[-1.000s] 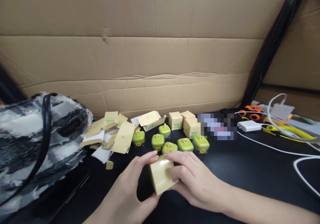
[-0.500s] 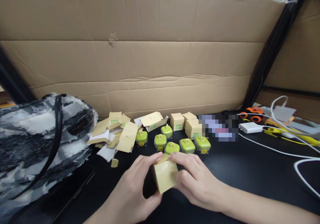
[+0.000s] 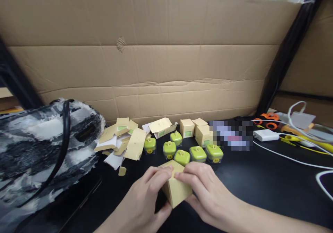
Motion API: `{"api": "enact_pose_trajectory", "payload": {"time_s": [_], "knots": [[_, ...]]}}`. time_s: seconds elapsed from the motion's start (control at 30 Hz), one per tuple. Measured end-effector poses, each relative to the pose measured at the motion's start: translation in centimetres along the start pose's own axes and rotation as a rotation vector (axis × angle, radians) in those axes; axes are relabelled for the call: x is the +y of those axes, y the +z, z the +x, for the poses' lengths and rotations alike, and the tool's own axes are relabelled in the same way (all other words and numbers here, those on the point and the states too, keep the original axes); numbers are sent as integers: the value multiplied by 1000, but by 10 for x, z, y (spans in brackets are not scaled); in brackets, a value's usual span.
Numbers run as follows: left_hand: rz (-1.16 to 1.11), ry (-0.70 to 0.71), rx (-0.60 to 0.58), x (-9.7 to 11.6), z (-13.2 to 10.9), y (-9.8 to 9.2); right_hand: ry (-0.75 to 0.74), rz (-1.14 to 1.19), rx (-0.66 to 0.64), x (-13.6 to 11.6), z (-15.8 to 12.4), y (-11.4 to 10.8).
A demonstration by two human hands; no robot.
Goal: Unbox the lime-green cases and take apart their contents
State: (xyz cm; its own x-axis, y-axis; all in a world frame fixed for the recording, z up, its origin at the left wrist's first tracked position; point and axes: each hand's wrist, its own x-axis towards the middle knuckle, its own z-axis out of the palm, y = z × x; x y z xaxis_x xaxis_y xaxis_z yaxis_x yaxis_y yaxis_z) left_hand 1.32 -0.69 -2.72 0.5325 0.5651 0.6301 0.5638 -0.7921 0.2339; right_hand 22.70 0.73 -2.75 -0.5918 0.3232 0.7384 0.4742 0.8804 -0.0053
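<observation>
Your left hand point(image 3: 140, 198) and right hand point(image 3: 208, 194) are clamped on the cardboard box point(image 3: 180, 191), just on your side of the green-lidded containers point(image 3: 182, 157). Black counter point(image 3: 249, 182) stretches between your right forearm point(image 3: 262, 217) and the looped white cable point(image 3: 317, 179).

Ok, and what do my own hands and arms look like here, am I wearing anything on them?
Both your left hand and your right hand are bare, with no gloves, rings or markings that I can see. Your right forearm shows no sleeve, watch or bracelet as far as the picture's edge. Little of your left arm is in view, so I can't tell about a sleeve higher up.
</observation>
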Motion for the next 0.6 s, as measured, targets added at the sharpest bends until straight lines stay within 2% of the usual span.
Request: {"api": "enact_pose_trajectory", "payload": {"time_s": [0.1, 0.13, 0.2, 0.27, 0.37, 0.4, 0.53, 0.6], "knots": [[9, -143, -20, -2, 0, -2, -101, -17, 140, 2, 1, -2], [10, -198, -41, -3, 1, -2, -148, 21, 123, 1, 3, -5], [12, -236, -96, -4, 3, -4, -203, 162, 2, -1, 7, -10], [19, -218, -148, -3, 5, -6, -150, 326, -103, -3, 11, -14], [23, -185, -139, -2, 7, -8, 6, 420, -108, -4, 14, -16], [16, -178, -116, -2, 7, -8, -8, 383, -99, -3, 14, -16], [-22, -173, -42, -5, 4, -3, -273, 60, -117, 5, 13, -14], [-48, -191, -19, -10, 1, 4, -299, -72, -85, 9, 13, -13]]}}
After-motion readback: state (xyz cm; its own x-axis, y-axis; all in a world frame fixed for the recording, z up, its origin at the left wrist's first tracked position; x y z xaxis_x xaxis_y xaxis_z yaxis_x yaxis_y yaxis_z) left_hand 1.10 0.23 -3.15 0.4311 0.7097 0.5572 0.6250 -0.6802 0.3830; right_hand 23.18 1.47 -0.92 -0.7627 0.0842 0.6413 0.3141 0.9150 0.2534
